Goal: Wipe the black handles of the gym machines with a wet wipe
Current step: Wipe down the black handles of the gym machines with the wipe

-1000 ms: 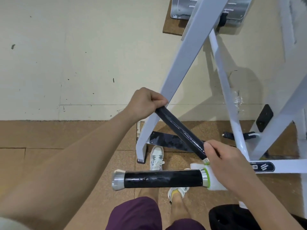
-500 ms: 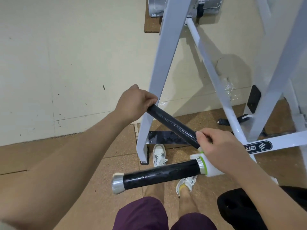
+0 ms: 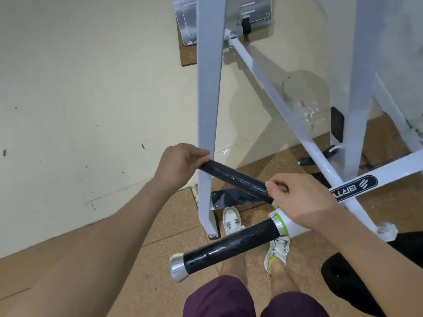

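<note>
The left hand point(image 3: 180, 163) was closed around the far end of the top handle point(image 3: 235, 179). I think it held on there to keep the bar from swinging while it got cleaned. The right hand point(image 3: 304, 200) was curled at the near end of that same handle, right where the black part meets the white joint point(image 3: 295, 227). Its fingers point(image 3: 274, 186) were pinched against the bar. No wipe could be seen, so I cannot tell if the wipe was tucked inside that hand.

The top handle was a black bar that sloped down from the left hand to the right hand. It looked shiny and wet along its middle, so it had likely been rubbed already. The hands sat at the two ends, and that left the whole middle bare.

A second handle point(image 3: 231, 245) stuck out below, toward the person, with a silver cap point(image 3: 178, 268) on its tip. No hand touched it. It looked wet in spots too.

Both handles grew out of the same white joint on the white frame point(image 3: 208, 106). The person stood close, with shoes point(image 3: 231, 220) right under the bars, so both hands could reach easily.
</note>
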